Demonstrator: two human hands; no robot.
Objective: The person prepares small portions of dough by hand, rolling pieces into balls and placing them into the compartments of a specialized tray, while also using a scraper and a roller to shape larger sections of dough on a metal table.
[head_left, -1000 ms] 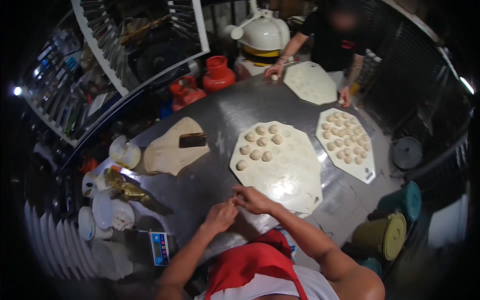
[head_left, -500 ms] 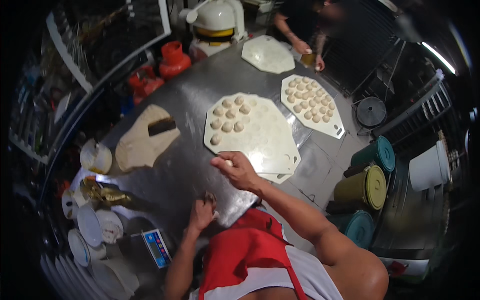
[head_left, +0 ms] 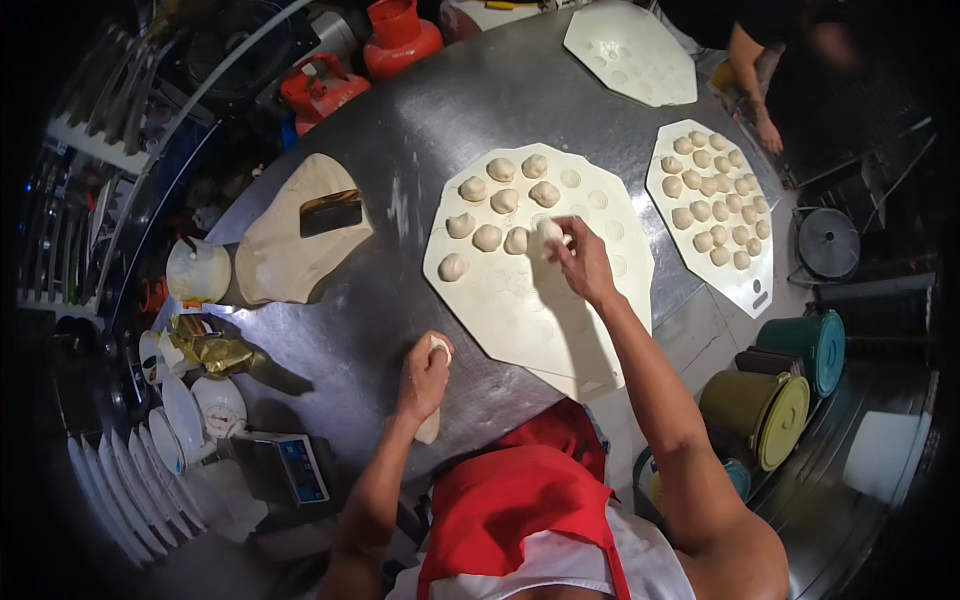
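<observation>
My left hand (head_left: 425, 380) is closed around a length of dough (head_left: 428, 429), which sticks out above and below the fist, over the steel table near its front edge. Reaching over the white board (head_left: 590, 345), my right hand (head_left: 582, 262) pinches a small dough ball (head_left: 548, 231). I cannot tell whether that ball touches the board. Just left of it lies another dough ball (head_left: 515, 240), with several more in loose rows on the board's far left part. Faint round marks show on the rest of the board.
A large dough slab (head_left: 290, 240) with a dark-bladed scraper (head_left: 330, 213) on it lies left on the steel table (head_left: 400, 130). A second board (head_left: 735, 275) full of dough balls stands at right. Beyond are another board (head_left: 635, 60), red gas cylinders (head_left: 400, 40) and a co-worker's hand (head_left: 769, 135).
My right hand has moved up and right from the board's near edge to among the dough balls. A ball now sits beside it. My left hand has risen slightly, still gripping dough.
</observation>
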